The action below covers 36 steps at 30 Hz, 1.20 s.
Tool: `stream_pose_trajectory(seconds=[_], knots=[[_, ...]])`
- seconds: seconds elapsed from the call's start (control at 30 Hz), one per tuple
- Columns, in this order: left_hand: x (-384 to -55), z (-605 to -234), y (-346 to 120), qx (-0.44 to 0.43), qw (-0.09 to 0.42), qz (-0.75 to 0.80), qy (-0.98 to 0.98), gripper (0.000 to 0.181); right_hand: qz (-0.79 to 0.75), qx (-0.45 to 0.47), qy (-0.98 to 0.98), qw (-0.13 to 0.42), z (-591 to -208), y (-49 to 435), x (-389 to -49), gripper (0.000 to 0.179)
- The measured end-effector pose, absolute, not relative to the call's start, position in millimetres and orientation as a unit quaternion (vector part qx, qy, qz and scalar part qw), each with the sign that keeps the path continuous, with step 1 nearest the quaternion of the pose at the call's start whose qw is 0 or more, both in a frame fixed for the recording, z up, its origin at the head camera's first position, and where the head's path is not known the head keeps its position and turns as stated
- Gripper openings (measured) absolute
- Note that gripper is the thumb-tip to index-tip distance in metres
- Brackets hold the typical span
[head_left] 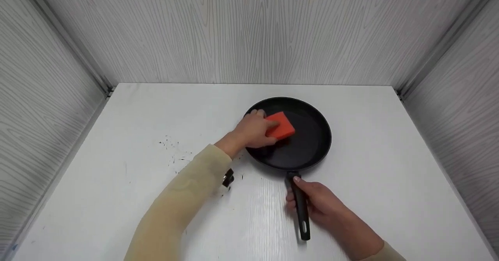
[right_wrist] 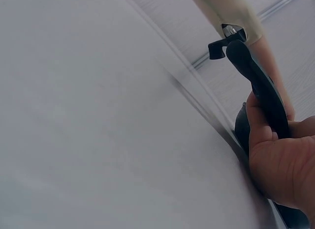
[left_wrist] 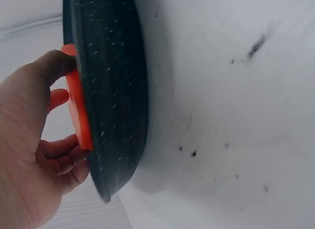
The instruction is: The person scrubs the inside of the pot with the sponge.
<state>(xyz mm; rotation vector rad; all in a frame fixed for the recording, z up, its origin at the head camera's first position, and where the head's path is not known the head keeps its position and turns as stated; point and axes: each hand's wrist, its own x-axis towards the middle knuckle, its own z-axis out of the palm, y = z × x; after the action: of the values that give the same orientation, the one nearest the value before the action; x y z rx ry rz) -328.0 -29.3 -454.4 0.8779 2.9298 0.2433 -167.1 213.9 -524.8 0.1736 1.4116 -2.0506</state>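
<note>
A black frying pan (head_left: pixel 306 148) lies on the white table, its handle (head_left: pixel 300 210) towards me. My left hand (head_left: pixel 254 130) reaches over the pan's left rim and holds an orange-red sponge (head_left: pixel 285 127) against its inside. In the left wrist view, thumb and fingers of the left hand (left_wrist: pixel 24 126) are bent around the sponge (left_wrist: pixel 78 111), beside the pan's speckled outer wall (left_wrist: pixel 118 91). My right hand (head_left: pixel 319 200) grips the handle near the pan, thumb on top. The right wrist view shows the right hand (right_wrist: pixel 280 170) around the handle (right_wrist: pixel 266 91) from below.
Dark crumbs and smudges (head_left: pixel 171 148) are scattered over the table (head_left: pixel 370 156) left of the pan. A small black bracket (head_left: pixel 228 178) sticks out at the left sleeve. Grey wood-grain panels (head_left: pixel 249 31) enclose the table at the back and both sides.
</note>
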Motion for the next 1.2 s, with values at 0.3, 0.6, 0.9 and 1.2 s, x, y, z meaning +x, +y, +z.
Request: stream_pose_trajectory(seconds=[0.3,0.6,0.9,1.2], knots=[[-319.2,-430.1,-67.2,0.284,0.001,0.113,0.952,0.056,-0.777,0.066,0.542,0.311,-525.8,219.4,-171.3,0.041],[-310.2,-422.8,-108.6,0.249,-0.014,0.146,0.957,0.061,-0.777,0.064,0.542,0.314,-525.3,222.9,-170.9,0.04],[-305.1,-424.1,-146.1,0.214,-0.03,0.178,0.96,0.062,-0.772,0.062,0.547,0.316,-524.9,225.5,-171.9,0.04],[-302.1,-439.8,-169.9,0.179,-0.019,0.183,0.966,0.064,-0.774,0.057,0.546,0.316,-525.3,227.0,-171.8,0.039]])
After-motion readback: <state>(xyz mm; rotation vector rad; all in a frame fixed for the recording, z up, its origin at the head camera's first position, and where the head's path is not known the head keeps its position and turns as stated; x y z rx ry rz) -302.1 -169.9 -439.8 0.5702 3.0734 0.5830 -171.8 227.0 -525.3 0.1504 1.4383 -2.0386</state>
